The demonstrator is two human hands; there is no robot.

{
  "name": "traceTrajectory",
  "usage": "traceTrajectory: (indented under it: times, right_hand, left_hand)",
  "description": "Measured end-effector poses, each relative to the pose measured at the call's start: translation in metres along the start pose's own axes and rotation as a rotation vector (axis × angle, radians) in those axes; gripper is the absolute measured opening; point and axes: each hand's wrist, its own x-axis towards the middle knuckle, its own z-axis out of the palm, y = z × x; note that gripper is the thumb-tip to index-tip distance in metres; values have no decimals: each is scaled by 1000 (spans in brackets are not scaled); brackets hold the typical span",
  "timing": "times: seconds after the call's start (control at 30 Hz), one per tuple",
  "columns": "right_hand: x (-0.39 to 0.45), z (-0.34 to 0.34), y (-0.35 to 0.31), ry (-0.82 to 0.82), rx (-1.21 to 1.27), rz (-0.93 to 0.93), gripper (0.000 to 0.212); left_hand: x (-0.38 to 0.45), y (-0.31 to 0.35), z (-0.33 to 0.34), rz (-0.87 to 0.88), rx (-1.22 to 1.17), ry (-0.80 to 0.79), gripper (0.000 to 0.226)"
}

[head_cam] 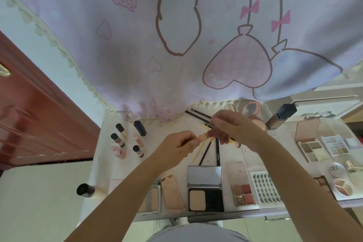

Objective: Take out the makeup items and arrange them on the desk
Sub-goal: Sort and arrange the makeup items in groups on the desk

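Both hands were up over the middle of the desk [106, 163], and they shared one small pink tube [204, 137]. The left hand [177, 144] had its fingers curled and pinched one end of the tube. The right hand [229, 125] had its fingers bent around the other end, which was a darker pink and looked like the cap. The tube was in the air between the two hands and did not touch the desk. It looked like the person was pulling the cap off or pushing it back on, but it was not clear which. Lots of makeup was already set out. A bunch of little tubes [127, 140] stood in a group on the left. Some thin brushes and pencils [208, 149] lay right under the hands. An open powder case [205, 190] sat near the front edge, and a blush palette [242, 192] lay just beside it. So most of the job looked done. Next, the tube probably needed its cap on tight. Then it could be stood up with the other little tubes, gently, so that none of them got knocked over.
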Motion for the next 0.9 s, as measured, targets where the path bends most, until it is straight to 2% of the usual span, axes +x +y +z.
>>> traceTrajectory:
  times: [0.07, 0.13, 0.2, 0.33, 0.4, 0.5, 0.67, 0.77, 0.83, 0.9]
  right_hand:
    - [0, 1, 5, 33, -117, 39, 26]
    - [-3, 2, 8, 82, -87, 14, 23]
    - [-7, 3, 11, 115, 38, -35, 20]
    - [-12, 6, 18, 22, 193, -72, 27]
    - [-13, 11, 18, 7, 115, -12, 14]
    - [-12, 15, 20, 32, -89, 53, 31]
    - [-20, 15, 28, 38, 65, -49, 22]
    - [-21, 15, 34, 43, 187, -39, 21]
    - [-20, 15, 35, 37, 101, 17, 12]
    - [-19, 14, 37, 25, 20, 39, 19]
  left_hand:
    - [0, 2, 1, 53, 141, 27, 23]
    - [0, 3, 1, 69, 202, 47, 25]
    - [-2, 2, -1, 38, 171, 58, 32]
    - [-8, 0, 0, -6, 95, 68, 34]
    - [-11, 0, 2, -13, 97, 64, 31]
    - [-14, 1, 3, -19, 139, 35, 28]
    - [-16, -2, 2, -96, 111, 27, 27]
    - [-16, -5, 2, -132, 76, 38, 30]
    - [-18, -5, 4, -146, 73, 40, 29]
    - [-19, -5, 5, -151, 79, 21, 27]
